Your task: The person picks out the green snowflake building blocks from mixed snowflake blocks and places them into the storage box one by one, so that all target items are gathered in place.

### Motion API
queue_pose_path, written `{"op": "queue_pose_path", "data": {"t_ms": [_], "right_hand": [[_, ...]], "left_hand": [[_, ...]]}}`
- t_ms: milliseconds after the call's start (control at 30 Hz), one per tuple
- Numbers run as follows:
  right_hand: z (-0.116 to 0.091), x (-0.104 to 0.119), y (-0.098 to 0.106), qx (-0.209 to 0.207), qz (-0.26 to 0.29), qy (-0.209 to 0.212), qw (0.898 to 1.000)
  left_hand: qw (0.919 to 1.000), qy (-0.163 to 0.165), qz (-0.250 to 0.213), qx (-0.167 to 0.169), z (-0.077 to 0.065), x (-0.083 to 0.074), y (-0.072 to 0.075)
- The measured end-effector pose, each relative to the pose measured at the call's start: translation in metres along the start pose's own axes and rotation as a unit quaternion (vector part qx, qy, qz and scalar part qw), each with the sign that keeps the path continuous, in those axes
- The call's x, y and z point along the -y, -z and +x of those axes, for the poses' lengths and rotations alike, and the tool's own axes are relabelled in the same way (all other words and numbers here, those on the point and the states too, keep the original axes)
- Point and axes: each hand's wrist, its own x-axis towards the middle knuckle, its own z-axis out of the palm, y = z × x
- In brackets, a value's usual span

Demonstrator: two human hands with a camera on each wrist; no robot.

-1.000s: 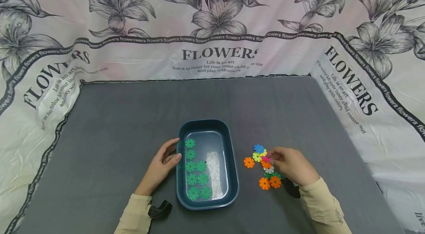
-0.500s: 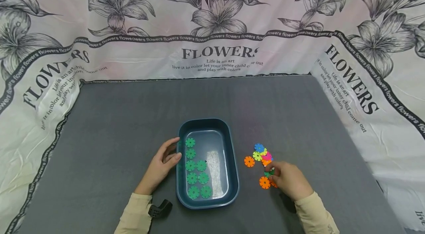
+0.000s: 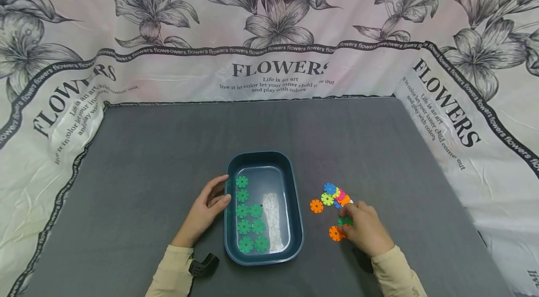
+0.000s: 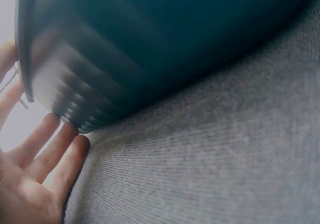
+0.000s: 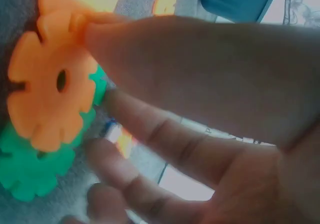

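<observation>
A blue plastic tray (image 3: pixel 297 222) holds several green notched discs (image 3: pixel 244 227) along its left side. My left hand (image 3: pixel 206 208) touches the tray's left side, its fingers fairly straight against the wall in the left wrist view. Right of the tray, my right hand (image 3: pixel 365 228) is bent over a small pile. In the right wrist view its thumb touches an orange notched disc (image 5: pixel 52 83), which overlaps a green disc (image 5: pixel 35 169). The other fingers of that hand lie beside the green disc's edge, with nothing seen pinched.
Beyond my right hand lie a blue disc (image 3: pixel 330 188), a yellow disc (image 3: pixel 327 199), a pink disc and several others, partly overlapping. A single orange disc (image 3: pixel 316 206) lies nearer the tray. Grey cloth (image 3: pixel 168 147) covers the table, bordered by a flower-printed sheet (image 3: pixel 278 72).
My right hand has moved from the pink disc down toward the green and orange ones. The white disc has left its spot and the upper cluster has shifted slightly. My left hand stays put.
</observation>
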Motion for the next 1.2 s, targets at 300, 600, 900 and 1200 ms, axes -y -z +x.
{"op": "queue_pose_path", "data": {"t_ms": [300, 600, 900, 1200], "right_hand": [[0.002, 0.001, 0.002, 0.027, 0.014, -0.020, 0.999], [0.003, -0.001, 0.002, 0.027, 0.034, -0.027, 0.999], [0.006, 0.005, 0.014, 0.070, 0.082, -0.055, 0.993], [0.034, 0.021, 0.044, 0.005, 0.084, 0.043, 0.996]], "left_hand": [[1.0000, -0.003, -0.001, 0.003, 0.000, 0.000, 0.001], [1.0000, 0.000, -0.001, 0.003, -0.001, 0.000, 0.001], [1.0000, -0.002, 0.000, 0.003, -0.001, 0.003, 0.000], [1.0000, -0.005, -0.005, 0.003, 0.000, 0.001, 0.000]]}}
